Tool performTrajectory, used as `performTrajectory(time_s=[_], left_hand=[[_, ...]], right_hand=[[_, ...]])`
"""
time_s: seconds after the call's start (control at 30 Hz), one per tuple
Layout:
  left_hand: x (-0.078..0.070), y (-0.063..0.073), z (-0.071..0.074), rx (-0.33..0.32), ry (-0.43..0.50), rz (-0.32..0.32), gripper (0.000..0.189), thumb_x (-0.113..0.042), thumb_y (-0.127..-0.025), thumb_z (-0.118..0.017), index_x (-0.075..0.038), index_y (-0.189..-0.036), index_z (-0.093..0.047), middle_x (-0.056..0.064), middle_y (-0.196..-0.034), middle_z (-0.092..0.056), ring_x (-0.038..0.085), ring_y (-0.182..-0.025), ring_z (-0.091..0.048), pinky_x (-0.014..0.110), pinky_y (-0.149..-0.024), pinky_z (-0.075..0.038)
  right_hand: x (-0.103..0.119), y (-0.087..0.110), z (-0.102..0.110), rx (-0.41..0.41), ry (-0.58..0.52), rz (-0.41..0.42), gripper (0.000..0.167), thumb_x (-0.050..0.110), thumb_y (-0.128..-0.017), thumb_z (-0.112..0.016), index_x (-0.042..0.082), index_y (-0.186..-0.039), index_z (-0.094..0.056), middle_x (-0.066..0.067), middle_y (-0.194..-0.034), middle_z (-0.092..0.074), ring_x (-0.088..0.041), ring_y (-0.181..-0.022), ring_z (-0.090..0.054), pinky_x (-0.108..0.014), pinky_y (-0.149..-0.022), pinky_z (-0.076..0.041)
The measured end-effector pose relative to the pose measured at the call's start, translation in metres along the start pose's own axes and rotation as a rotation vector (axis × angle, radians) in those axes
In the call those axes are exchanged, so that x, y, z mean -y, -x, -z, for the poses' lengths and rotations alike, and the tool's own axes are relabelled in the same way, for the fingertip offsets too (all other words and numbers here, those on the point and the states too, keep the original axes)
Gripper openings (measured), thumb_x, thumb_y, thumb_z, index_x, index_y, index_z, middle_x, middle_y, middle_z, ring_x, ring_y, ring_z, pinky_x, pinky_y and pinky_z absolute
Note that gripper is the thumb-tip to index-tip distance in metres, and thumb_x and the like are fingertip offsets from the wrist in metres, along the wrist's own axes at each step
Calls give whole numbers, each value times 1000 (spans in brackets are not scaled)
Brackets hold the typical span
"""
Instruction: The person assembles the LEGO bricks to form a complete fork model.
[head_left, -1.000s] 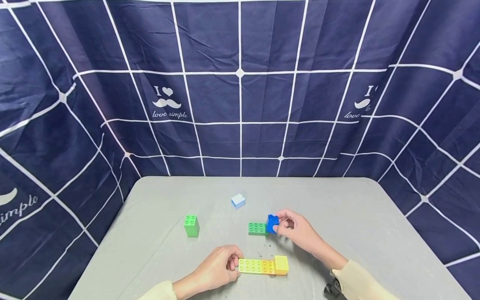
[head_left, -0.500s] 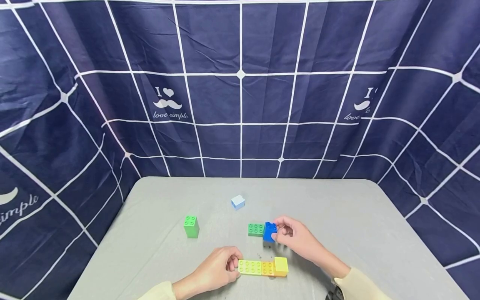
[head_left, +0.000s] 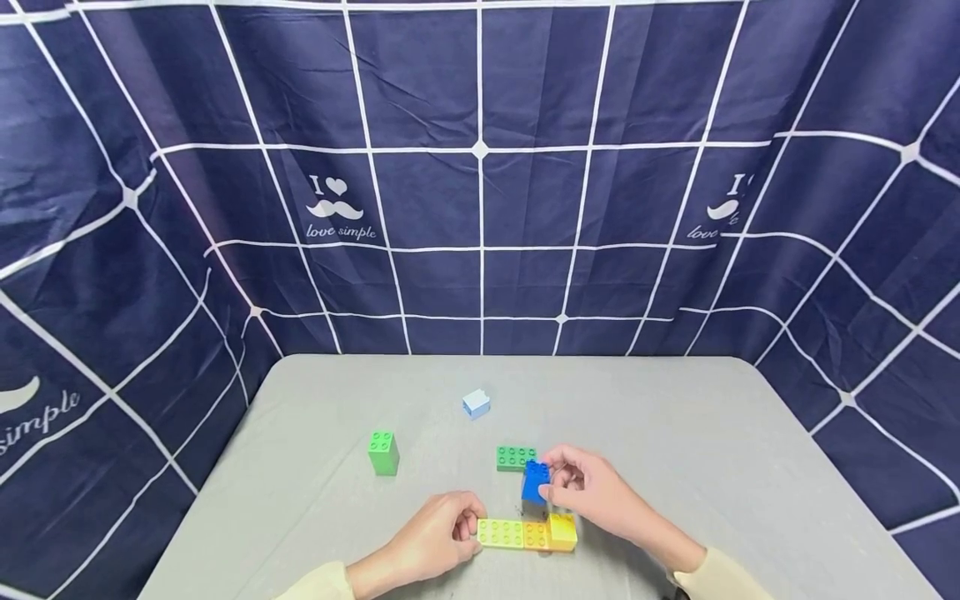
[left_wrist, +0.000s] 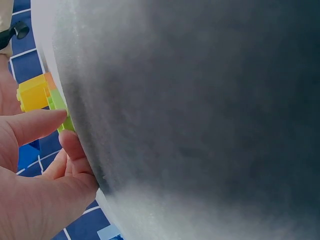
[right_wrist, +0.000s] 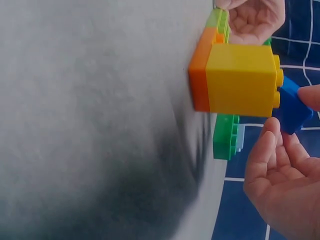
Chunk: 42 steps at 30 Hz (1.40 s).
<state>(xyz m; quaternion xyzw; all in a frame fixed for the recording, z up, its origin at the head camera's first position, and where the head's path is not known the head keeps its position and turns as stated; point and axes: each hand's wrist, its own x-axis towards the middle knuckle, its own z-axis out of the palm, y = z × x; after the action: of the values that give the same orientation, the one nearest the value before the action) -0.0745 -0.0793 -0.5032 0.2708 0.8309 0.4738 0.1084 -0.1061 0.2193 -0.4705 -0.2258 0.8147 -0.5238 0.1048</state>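
Observation:
Between thumb and fingers my right hand (head_left: 592, 492) pinches a blue toy brick (head_left: 536, 482), held above the table just behind the yellow brick. In the right wrist view the blue brick (right_wrist: 292, 106) looks tilted, beyond the studs of the tall yellow brick (right_wrist: 242, 80). That yellow brick (head_left: 562, 532) sits on the right end of an orange brick (head_left: 536, 535). A lime-green brick (head_left: 500, 533) adjoins the orange one on the left. My left hand (head_left: 435, 533) pinches the lime brick's left end; thumb and finger (left_wrist: 37, 125) show there in the left wrist view.
A flat dark-green brick (head_left: 514, 457) lies behind the blue one. Left of it stands a tall light-green brick (head_left: 383, 454). Farther back is a small pale-blue brick (head_left: 476, 403). A navy gridded curtain (head_left: 480, 200) surrounds the grey table (head_left: 637, 400).
My right hand has brought the blue brick toward me and slightly left, away from the dark-green brick to near the yellow one. The left hand stays at the lime brick.

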Motion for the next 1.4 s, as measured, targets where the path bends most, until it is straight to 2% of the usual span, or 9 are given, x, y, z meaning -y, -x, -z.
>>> performTrajectory(time_s=[0.23,0.43,0.6,0.83,0.93,1.1,1.4], left_hand=[[0,-1,0,7,-3,16,29,11,-85,-83,-10,-98,-68,-10,-81,-57,-1,-75,-53,19,-69,-47],[0,-1,2,14,-3,32,29,10,-85,-84,-10,-99,-68,-9,-83,-57,0,-76,-53,20,-69,-47],[0,-1,2,15,-6,33,29,10,-86,-84,-9,-100,-68,-9,-83,-57,0,-76,-53,20,-69,-47],[0,-1,3,14,-6,21,30,12,-85,-83,-10,-98,-67,-9,-82,-57,0,-76,-54,20,-70,-48],[0,-1,2,11,6,16,30,12,-85,-83,-10,-98,-67,-8,-82,-57,0,-76,-54,19,-69,-48],[0,0,2,8,18,12,30,13,-84,-82,-9,-98,-67,-9,-82,-57,0,-75,-54,19,-69,-48],[-3,0,0,6,12,11,29,13,-84,-82,-8,-98,-68,-10,-82,-57,-1,-75,-54,19,-69,-49]], right_hand=[[1,5,-6,32,-4,36,27,15,-98,-80,3,-121,-71,-1,-90,-70,-12,-80,-64,-27,-73,-55],[2,8,-13,27,52,38,27,19,-95,-85,8,-117,-73,3,-97,-68,-18,-90,-66,-30,-80,-57],[5,10,-18,33,81,13,29,19,-92,-87,10,-116,-73,4,-98,-67,-21,-93,-65,-31,-83,-57],[2,12,-22,46,88,-41,31,24,-93,-86,13,-119,-74,5,-100,-68,-14,-94,-63,-27,-86,-54],[1,14,-24,44,117,-37,31,25,-93,-86,16,-119,-74,8,-101,-70,-13,-96,-64,-28,-89,-54],[1,16,-27,41,154,-21,31,24,-91,-87,19,-119,-75,10,-101,-70,-12,-94,-64,-29,-85,-53],[6,24,-32,13,236,22,28,23,-87,-91,30,-108,-73,14,-98,-66,-9,-90,-59,-29,-79,-49]])
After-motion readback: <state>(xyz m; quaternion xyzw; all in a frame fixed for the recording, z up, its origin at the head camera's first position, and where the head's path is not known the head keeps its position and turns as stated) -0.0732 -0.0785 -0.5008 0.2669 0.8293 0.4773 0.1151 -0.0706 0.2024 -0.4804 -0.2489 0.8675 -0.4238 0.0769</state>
